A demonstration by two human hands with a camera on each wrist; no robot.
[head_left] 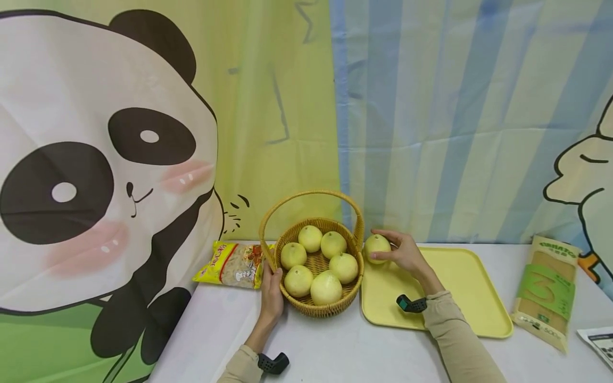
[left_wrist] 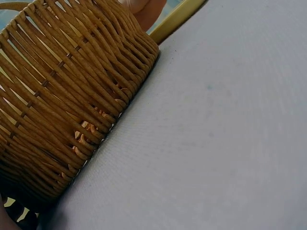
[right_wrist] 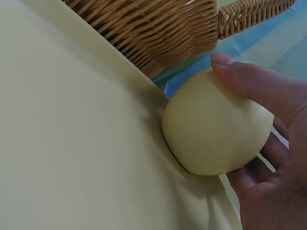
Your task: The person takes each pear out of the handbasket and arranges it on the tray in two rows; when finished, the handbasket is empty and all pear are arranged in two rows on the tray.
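Note:
A round wicker basket (head_left: 316, 309) with a tall arched handle holds several round, pale yellow-green fruits (head_left: 326, 288). At its left side my left hand (head_left: 272, 298) grips the basket, thumb up by the rim near the handle's foot. To the right of the basket, my right hand (head_left: 403, 255) holds another round pale yellow-green fruit (right_wrist: 216, 124) between thumb and fingers. That fruit is at the far left corner of a yellow tray (head_left: 460, 287), close beside the basket wall. The undersides of the right fingers are partly hidden behind the fruit.
Left of the basket lies a yellow plastic food bag (head_left: 239, 266), partly behind the handle. A green and tan packet (head_left: 546, 292) lies right of the tray, with a white printed packet (head_left: 598, 340) at the right edge. A printed curtain (head_left: 412, 133) hangs behind the white table.

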